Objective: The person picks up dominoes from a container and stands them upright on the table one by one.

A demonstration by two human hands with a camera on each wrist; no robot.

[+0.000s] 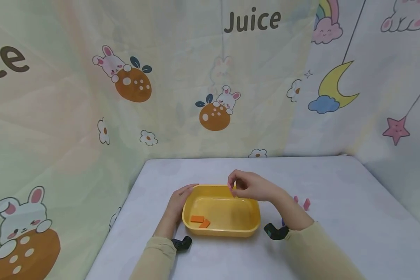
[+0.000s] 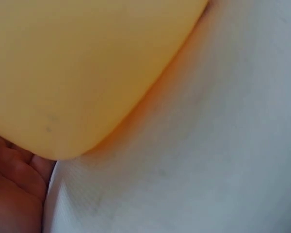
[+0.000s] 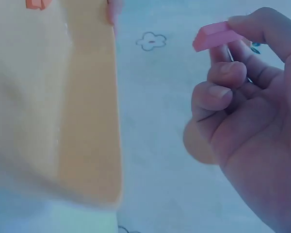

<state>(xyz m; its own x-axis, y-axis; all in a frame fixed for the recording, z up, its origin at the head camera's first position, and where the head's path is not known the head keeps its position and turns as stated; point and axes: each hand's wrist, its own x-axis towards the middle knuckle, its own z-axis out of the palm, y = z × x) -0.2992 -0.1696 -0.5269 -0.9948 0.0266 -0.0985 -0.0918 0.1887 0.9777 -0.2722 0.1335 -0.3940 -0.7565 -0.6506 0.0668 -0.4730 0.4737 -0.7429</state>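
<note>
A yellow plastic tray (image 1: pixel 221 233) sits on the table, with two orange blocks (image 1: pixel 197 219) inside at its front left. My left hand (image 1: pixel 179 200) lies against the tray's outer left side, fingers stretched along the back left corner. In the left wrist view, part of that hand (image 2: pixel 17 187) touches the tray wall (image 2: pixel 87 73). Over the tray's back right rim, my right hand (image 1: pixel 253 186) pinches a small pink block (image 1: pixel 230 189) between thumb and fingers. The right wrist view shows this pink block (image 3: pixel 217 36) held at the fingertips, clear of the tray.
Two more pink blocks (image 1: pixel 307 204) stand on the table beyond my right forearm. A blue-purple piece (image 1: pixel 283 222) is partly hidden by that wrist. Dark wrist cameras (image 1: pixel 276 231) jut out from both wrists. Printed cloth (image 1: pixel 182 70) hangs behind the white table (image 1: pixel 353 217).
</note>
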